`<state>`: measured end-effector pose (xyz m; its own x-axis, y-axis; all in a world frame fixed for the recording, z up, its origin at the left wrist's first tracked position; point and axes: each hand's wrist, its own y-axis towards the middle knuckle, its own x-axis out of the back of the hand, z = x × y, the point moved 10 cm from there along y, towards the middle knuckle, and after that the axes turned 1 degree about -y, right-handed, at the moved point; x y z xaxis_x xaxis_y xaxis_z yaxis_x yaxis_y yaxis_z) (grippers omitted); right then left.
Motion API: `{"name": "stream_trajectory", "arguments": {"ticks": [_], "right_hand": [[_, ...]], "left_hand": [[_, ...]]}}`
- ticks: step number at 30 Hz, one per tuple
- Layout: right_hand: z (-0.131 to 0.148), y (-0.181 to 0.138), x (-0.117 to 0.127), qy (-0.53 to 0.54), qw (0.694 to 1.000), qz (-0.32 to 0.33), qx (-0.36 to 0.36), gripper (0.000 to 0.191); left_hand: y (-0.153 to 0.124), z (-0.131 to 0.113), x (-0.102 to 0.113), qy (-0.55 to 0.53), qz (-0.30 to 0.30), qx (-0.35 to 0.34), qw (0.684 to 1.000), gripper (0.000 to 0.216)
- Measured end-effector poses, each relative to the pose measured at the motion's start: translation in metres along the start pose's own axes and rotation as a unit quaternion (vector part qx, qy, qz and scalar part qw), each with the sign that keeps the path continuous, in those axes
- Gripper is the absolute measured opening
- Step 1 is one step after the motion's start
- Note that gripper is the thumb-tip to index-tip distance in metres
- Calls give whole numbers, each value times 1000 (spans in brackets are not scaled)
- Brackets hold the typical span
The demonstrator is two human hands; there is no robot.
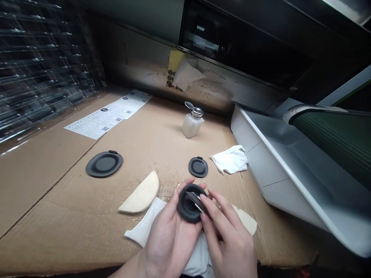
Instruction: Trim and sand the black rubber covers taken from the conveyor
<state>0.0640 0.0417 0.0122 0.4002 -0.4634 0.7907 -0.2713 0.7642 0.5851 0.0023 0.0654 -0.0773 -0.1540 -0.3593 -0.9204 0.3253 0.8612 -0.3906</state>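
Note:
A round black padded ring with a dished middle, like an ear cushion [183, 206], rests in my left hand [174, 235], its fingers curled around the rim. My right hand [227, 227] pinches a thin, flat, dark tool with a pale edge [198, 201]; its angled tip lies over the dished middle. I cannot tell whether the tip touches the surface. Just beyond my hands sits a small black oval plate with a tab [198, 166]. A cream half-round pad [142, 195] lies left of my left hand, and another cream pad [246, 220] shows partly behind my right hand.
A larger black oval plate [104, 164] lies on the cardboard [72, 208] to the left. Farther back are a pump-top bottle with raised lid [191, 124] and a printed sheet [107, 116]. A white cloth [232, 159] lies beside a white bin [278, 185]. Clear trays [43, 65] are stacked left.

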Motion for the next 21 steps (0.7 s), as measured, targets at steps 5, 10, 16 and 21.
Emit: {"name": "stream_trajectory", "arguments": {"ticks": [5,10,16,21], "right_hand": [[1,-4,-5,0,1000,1,-5,34],[2,1,1,18,999,-23,-34,29],[6,3,4,19,999,-38,-29,28],[6,1,6,19,999,-37,-23,27]], "left_hand": [[1,-1,3,5,-10,-2,1000,32],[-1,-3,2,15,-12,-10,1000,30],[-1,-2,3,20,-9,-16,1000,28],[0,-2,4,26,-15,-19,999,27]]}}
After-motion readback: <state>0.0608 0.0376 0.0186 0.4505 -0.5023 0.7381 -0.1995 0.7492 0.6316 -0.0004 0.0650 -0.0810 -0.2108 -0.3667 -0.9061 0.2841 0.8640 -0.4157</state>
